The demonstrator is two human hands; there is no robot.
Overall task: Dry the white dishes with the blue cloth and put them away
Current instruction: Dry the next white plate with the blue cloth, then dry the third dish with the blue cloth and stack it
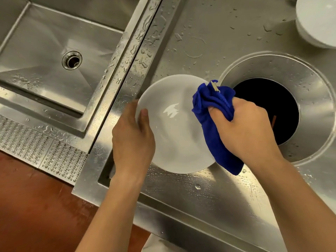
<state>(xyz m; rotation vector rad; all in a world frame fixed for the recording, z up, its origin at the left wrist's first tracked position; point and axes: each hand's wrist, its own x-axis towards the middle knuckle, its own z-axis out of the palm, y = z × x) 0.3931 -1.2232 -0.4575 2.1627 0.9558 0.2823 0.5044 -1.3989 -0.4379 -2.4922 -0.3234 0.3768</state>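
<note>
Left hand [132, 137] clamped on the left rim of a white plate [172, 128], thumb lying over its face, held just above the wet steel surface [200, 193]. Right hand [245, 130] clenched around a bunched blue cloth [212, 110], pressed against the plate's right edge and draped down past it. Beyond, 1 round dark opening [269, 110] just right of the plate, a sink basin [54, 51] to the left, and a stack of white dishes [318, 20] at the far right corner.

White dishes [317, 20] cut by top-right edge, waste hole [272, 108] interior dark
</note>
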